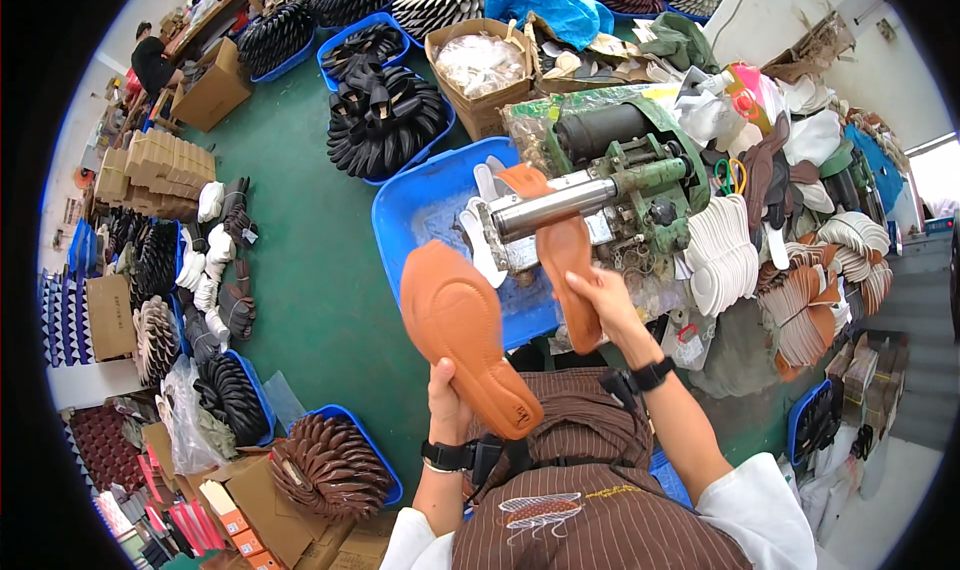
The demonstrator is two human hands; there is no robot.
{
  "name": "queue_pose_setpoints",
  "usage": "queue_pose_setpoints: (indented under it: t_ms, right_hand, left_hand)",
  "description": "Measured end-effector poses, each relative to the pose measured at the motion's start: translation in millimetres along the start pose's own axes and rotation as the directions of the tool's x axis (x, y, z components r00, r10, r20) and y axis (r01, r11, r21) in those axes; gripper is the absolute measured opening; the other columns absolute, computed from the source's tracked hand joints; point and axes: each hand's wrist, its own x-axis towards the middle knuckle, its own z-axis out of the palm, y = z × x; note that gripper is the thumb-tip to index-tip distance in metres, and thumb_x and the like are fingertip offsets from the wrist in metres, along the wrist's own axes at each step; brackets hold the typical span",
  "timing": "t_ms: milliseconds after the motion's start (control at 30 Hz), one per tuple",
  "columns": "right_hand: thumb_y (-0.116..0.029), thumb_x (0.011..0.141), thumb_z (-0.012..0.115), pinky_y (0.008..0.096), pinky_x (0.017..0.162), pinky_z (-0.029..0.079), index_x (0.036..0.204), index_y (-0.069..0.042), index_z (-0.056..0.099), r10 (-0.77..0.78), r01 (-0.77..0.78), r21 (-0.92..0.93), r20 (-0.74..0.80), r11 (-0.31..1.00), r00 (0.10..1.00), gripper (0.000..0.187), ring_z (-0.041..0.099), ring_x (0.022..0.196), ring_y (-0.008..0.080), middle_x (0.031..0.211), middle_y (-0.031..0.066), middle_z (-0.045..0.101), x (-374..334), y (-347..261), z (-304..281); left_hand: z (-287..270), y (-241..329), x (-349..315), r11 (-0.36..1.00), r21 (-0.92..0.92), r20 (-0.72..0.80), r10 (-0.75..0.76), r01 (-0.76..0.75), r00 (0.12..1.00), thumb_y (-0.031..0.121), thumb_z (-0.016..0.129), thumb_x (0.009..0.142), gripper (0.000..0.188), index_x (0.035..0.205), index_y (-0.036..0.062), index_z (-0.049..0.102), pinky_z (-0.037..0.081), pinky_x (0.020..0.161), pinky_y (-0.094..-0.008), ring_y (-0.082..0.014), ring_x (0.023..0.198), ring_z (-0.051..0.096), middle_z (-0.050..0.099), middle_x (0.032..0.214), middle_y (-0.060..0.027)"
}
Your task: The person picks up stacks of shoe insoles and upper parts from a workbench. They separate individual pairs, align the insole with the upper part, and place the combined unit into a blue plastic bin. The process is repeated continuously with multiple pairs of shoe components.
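My left hand [447,405] is closed around the edge of a tan shoe insole [455,315], whose wide end tilts up and whose printed heel points toward me. My right hand [608,302] pinches a second tan insole [566,255] near its middle. This one stands just in front of a shiny metal roller [555,210] on a green machine [650,175]. A tan piece [525,179] also shows beyond the roller; whether it belongs to the same insole I cannot tell. Pale insoles [482,240] lie in the blue tub [400,195] beneath the roller.
Stacked white insoles [722,255] and brown-and-white ones [800,310] lie right of the machine, near scissors [730,175]. Blue baskets of black shoes [385,120] stand ahead. Brown shoes [330,465] and cardboard boxes [260,510] are at the lower left. A person [150,65] is far left.
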Motion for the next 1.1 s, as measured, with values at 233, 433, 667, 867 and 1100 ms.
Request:
queue_pose_setpoints:
  t_ms: [233,433,667,867,1100]
  right_hand:
    - [-0.025,0.088,0.064,0.0300,0.079,0.052,0.118,0.005,0.053,-0.077,0.094,-0.072,0.210,0.993,0.975,0.044,0.063,0.094,0.0200,0.106,0.0172,0.063,-50,-23,69]
    - [-0.015,0.070,0.081,0.0314,0.091,0.046,0.125,0.002,0.045,-0.255,0.294,-0.482,0.146,0.825,0.956,0.068,0.055,0.104,0.0170,0.111,0.0099,0.056,-71,-36,80]
    - [-0.014,0.064,0.083,0.0312,0.087,0.047,0.103,-0.001,0.049,-0.293,0.277,-0.342,0.003,0.898,0.956,0.053,0.058,0.098,0.0174,0.103,0.0100,0.060,-76,-32,76]
    - [0.004,0.074,0.072,0.0305,0.091,0.045,0.111,-0.001,0.050,-0.308,0.307,-0.061,-0.009,0.950,0.951,0.043,0.057,0.102,0.0156,0.109,0.0069,0.059,-77,-23,65]
    - [0.004,0.077,0.068,0.0296,0.090,0.047,0.119,0.002,0.053,-0.200,0.193,-0.146,-0.034,0.970,0.979,0.044,0.058,0.102,0.0149,0.111,0.0089,0.062,-46,21,-12]
  left_hand:
    - [45,-5,9,0.961,0.242,-0.054,0.149,-0.132,0.987,0.012,0.072,0.075,0.061,0.125,-0.0025,0.042,0.045,0.090,-0.0336,-0.0198,0.102,0.056,0.056,0.114,-0.0105]
    - [43,-20,7,0.978,0.137,-0.070,0.171,-0.160,0.983,0.012,0.070,0.077,0.060,0.127,-0.0010,0.040,0.043,0.092,-0.0340,-0.0180,0.105,0.054,0.054,0.117,-0.0092]
    - [36,-24,9,0.972,0.209,0.003,0.112,-0.110,0.994,0.007,0.067,0.077,0.059,0.129,-0.0008,0.039,0.042,0.093,-0.0349,-0.0195,0.105,0.054,0.054,0.118,-0.0110]
    - [40,-32,12,0.983,0.082,-0.165,0.178,-0.166,0.970,0.008,0.067,0.078,0.060,0.129,-0.0011,0.038,0.039,0.097,-0.0350,-0.0211,0.110,0.052,0.053,0.118,-0.0125]
    - [20,12,13,0.998,-0.053,0.040,0.031,-0.029,0.999,0.040,0.054,0.081,0.072,0.137,0.0020,0.030,0.052,0.084,-0.0449,-0.0375,0.111,0.053,0.045,0.128,-0.0232]
